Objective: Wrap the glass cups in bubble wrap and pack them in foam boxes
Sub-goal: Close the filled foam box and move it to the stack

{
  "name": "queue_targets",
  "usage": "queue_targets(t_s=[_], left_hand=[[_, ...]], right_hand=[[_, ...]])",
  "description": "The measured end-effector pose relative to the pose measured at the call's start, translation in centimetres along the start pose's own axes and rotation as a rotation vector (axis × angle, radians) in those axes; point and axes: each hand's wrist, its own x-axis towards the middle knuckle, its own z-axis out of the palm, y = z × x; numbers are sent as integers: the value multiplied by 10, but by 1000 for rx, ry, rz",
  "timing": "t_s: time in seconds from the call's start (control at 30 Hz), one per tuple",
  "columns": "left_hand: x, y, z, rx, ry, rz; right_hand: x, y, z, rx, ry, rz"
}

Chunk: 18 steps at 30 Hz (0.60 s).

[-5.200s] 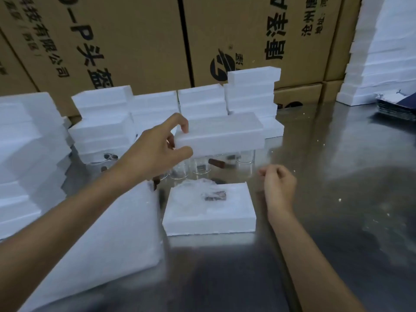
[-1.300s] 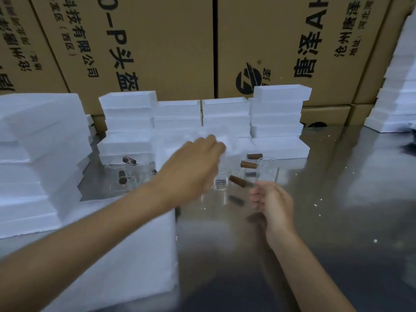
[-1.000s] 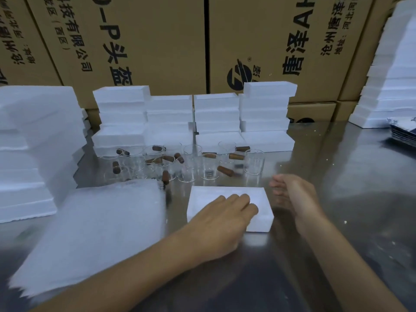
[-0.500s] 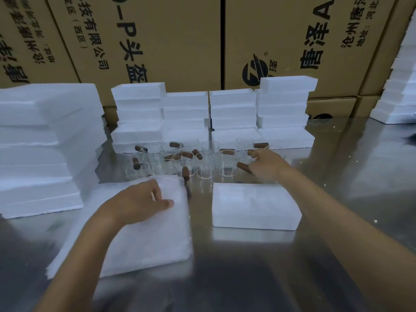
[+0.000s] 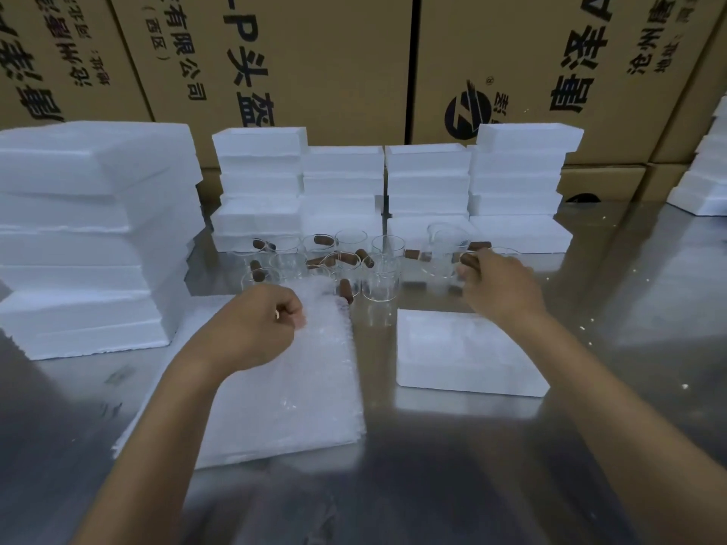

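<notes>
**Inspector:** Edges and open room?

**Assistant:** The steel tabletop (image 5: 629, 308) shows bare metal on its right side and along the near edge. The far edge is walled by four foam box stacks (image 5: 393, 190) before cardboard cartons (image 5: 314, 53); a taller foam stack (image 5: 94, 230) stands at the left edge, and another (image 5: 704, 182) at the far right corner.

**Inspector:** Counts and hands?

**Assistant:** One foam box (image 5: 468, 352) lies near centre, just beside one pile of bubble wrap (image 5: 283, 387). The glass cups (image 5: 377, 277), about ten with brown handles, cluster between these and the stacks; the exact number I cannot tell. The left hand (image 5: 267, 324) pinches the pile's top sheet at its far corner. The right hand (image 5: 499, 285) grips the handle of one cup (image 5: 444, 249) on the cluster's right.
</notes>
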Motion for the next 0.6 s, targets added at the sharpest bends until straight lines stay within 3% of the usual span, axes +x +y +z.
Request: queue_targets(t_s=[0.13,0.23,0.3,0.4,0.5,0.6], left_hand=[[-4,3,-6,-39,-35,37],[-7,4,-10,-86,-35,36],[-8,2,-14,-144,-40,33],[-9,-2,-22,-252,-44,18],[-12,-4,-29,-328,-20,43],[-17,6,-33,-436,-45,154]], right_hand=[[-43,-19,-15,703,-106,-1],[-75,-42,-13,977,-273,-83],[-87,-53,-6,949,-377,-175],[-97,-63,7,705,-409,-254],[-106,-64,11,562,-300,-297],[-113,-64,12,363,-145,-454]])
